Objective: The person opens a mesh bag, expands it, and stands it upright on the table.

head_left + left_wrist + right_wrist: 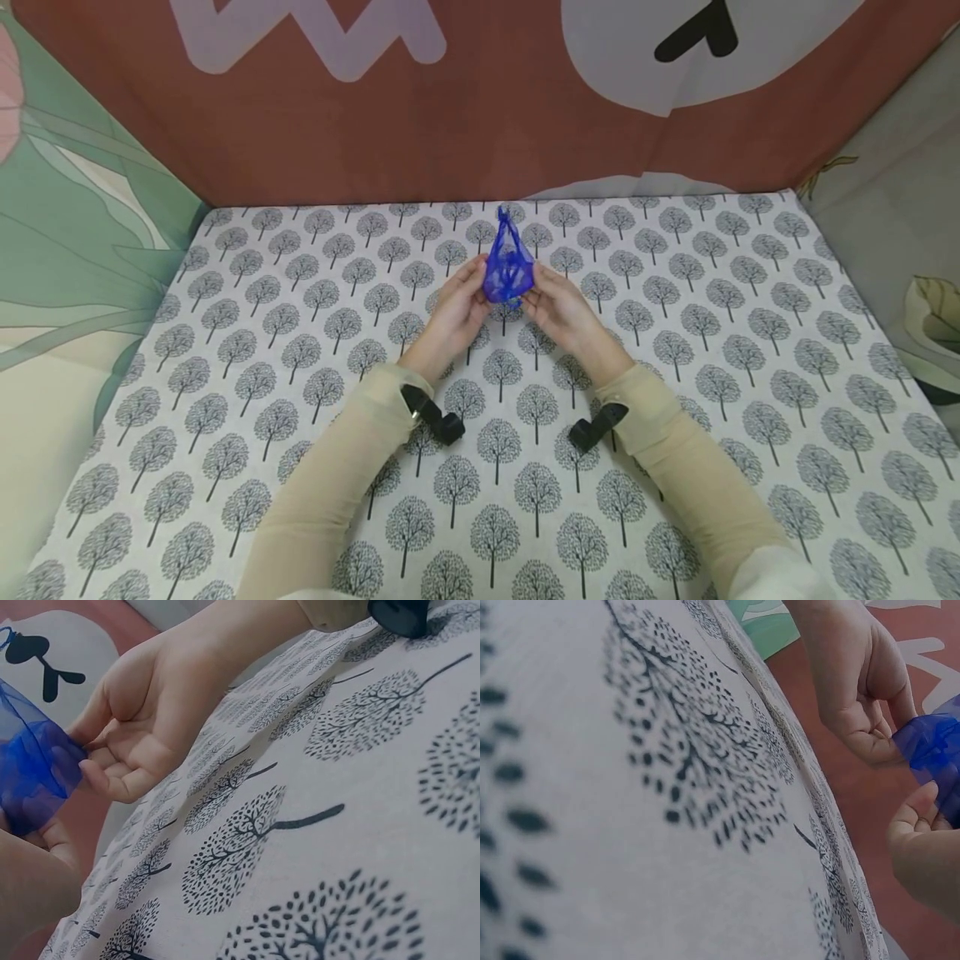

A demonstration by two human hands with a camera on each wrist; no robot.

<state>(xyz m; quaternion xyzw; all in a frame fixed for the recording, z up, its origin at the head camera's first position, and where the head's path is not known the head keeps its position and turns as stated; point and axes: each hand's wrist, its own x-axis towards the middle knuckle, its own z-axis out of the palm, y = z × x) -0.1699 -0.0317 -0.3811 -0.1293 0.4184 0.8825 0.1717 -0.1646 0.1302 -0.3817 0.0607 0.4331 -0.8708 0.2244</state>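
Head view, left to right: a beige left sleeve, with a black wrist camera strapped at its cuff, is leading up to the left hand. This hand is pinching the left edge of a sheer blue bag between thumb and fingers, its grip narrow. The bag is hanging between the two hands, near the middle of the far half of the table, tapering to a gathered tip at the top. Whether it is containing anything, the folds are not showing. The right hand is pinching the opposite edge just as narrowly, and the right sleeve is running back from it. The matching grips are probably spreading the thin fabric, since one hand alone would likely be letting it crumple. Both wrist views are showing the bag against the wall hanging, so the hands are apparently holding it up off the surface.

Beneath, a white cloth printed with dark trees is covering the table. Around it, a green leafy hanging is closing the left side, a red-brown one with pale shapes is filling the back, and a greyish hanging is bordering the right.
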